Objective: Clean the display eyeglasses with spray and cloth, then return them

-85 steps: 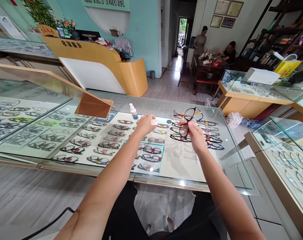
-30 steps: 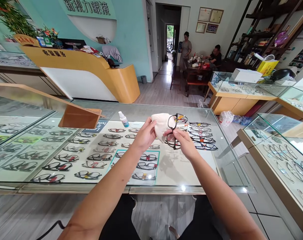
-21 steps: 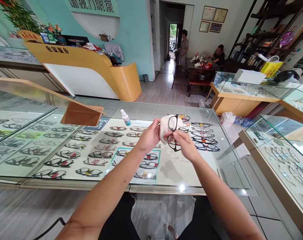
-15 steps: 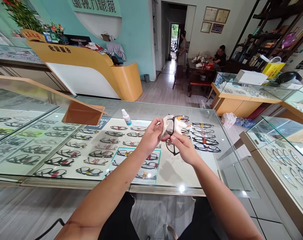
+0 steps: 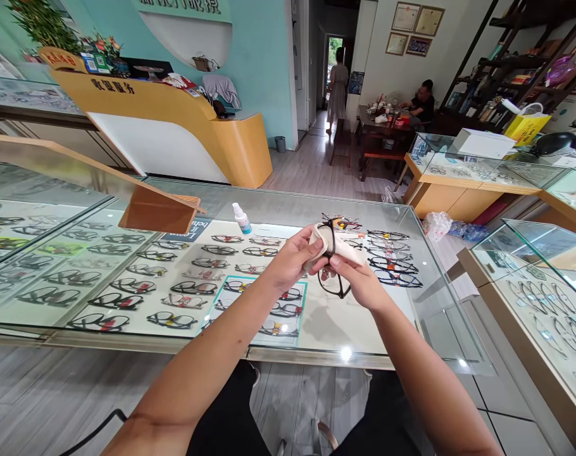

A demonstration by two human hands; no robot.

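Observation:
Over the glass counter [image 5: 338, 326], my left hand [image 5: 297, 253] is closed on a whitish cloth [image 5: 349, 252], which it presses around one lens of a pair of black-framed eyeglasses [image 5: 334, 290]. My right hand [image 5: 357, 278] pinches the same eyeglasses near the middle of the frame, with part of the cloth beside its fingers. The other lens hangs below my fingers, uncovered. A small white spray bottle [image 5: 242, 219] with a blue label stands upright on the counter, beyond my left hand.
Rows of eyeglasses [image 5: 195, 288] lie under the counter's glass. A wooden-framed piece [image 5: 159, 212] rises at the left. More display cases [image 5: 544, 285] stand to the right. Behind are a yellow reception desk [image 5: 243, 149], a seated person [image 5: 421, 104] and a standing person [image 5: 338, 85].
The eyeglasses have turned slightly in my hands, the lower lens swinging right. My left fingers and the cloth have shifted over the upper lens. The standing person has moved left in the doorway.

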